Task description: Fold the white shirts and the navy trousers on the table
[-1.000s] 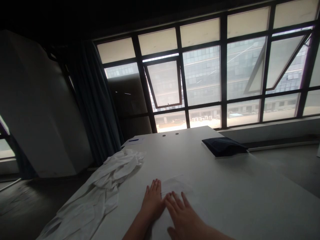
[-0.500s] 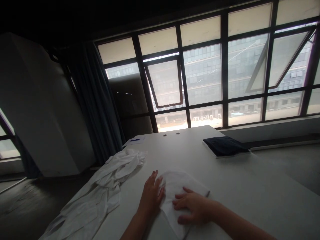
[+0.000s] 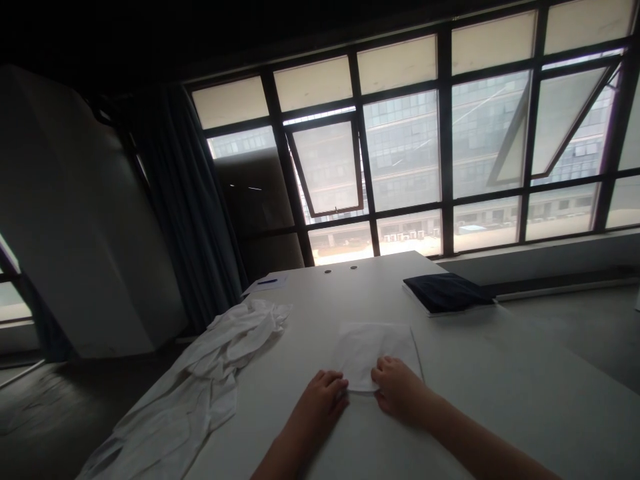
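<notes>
The curled left hand (image 3: 320,405) and right hand (image 3: 400,388) cover the near edge of a folded white cloth (image 3: 374,353). Whether either hand pinches it cannot be made out.

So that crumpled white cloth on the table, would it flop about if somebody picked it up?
Probably very floppy: the white cloth lies slumped in soft, irregular folds. It looks thin, so likely light for its bulk. Lying along the table edge, it might well slide off if pushed.
</notes>
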Demonstrator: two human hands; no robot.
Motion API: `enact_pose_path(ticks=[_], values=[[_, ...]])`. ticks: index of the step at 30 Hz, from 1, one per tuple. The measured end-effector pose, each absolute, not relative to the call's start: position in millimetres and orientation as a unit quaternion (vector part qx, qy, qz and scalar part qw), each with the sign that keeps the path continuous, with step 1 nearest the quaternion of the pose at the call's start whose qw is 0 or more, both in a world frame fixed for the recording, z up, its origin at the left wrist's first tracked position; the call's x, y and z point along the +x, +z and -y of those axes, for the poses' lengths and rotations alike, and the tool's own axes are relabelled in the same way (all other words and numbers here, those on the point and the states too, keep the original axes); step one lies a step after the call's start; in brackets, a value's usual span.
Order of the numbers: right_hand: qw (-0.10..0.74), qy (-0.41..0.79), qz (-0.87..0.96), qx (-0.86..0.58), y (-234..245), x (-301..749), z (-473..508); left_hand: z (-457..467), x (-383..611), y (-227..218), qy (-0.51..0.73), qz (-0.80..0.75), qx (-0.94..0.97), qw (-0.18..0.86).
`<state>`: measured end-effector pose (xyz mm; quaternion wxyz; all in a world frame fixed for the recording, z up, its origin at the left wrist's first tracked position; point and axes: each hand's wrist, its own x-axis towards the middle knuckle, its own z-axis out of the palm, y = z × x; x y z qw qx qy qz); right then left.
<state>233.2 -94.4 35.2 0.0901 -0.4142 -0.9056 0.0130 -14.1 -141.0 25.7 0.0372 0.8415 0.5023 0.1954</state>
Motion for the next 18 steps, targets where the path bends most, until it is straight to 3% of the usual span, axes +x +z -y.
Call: enact_pose_path(ticks=[7,14,18], values=[[0.093,0.004,0.918,-0.386,31,234,91,145,-6,28,0.203,-0.497,0.843,-0.044],[0.113,-0.004,0.940,-0.321,47,238,91,141,-11,23,0.237,-0.477,0.845,-0.054],[0.116,-0.044,0.896,-0.427,64,235,100,141,-12,23,0.285,-0.469,0.827,-0.124]])
